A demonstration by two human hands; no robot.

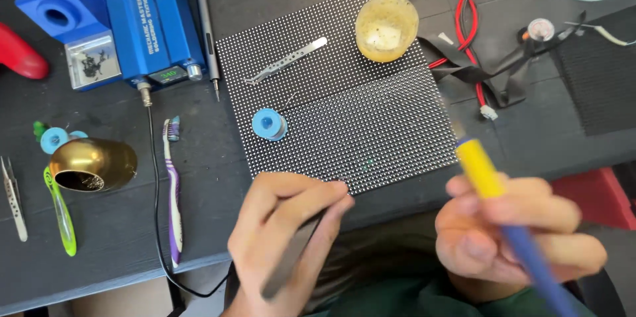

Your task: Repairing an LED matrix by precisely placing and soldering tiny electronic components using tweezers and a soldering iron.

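L hand [281, 224] grip pinches dark tweezers [291, 259] at the near edge of the dotted LED panel [371, 125] on the bench [119, 224], R hand [517, 237] grip wraps a yellow-blue soldering iron [493, 191] just right of it, w/ a blue solder spool [269, 123] & spare tweezers [286, 60] on the panel beyond the L grip.
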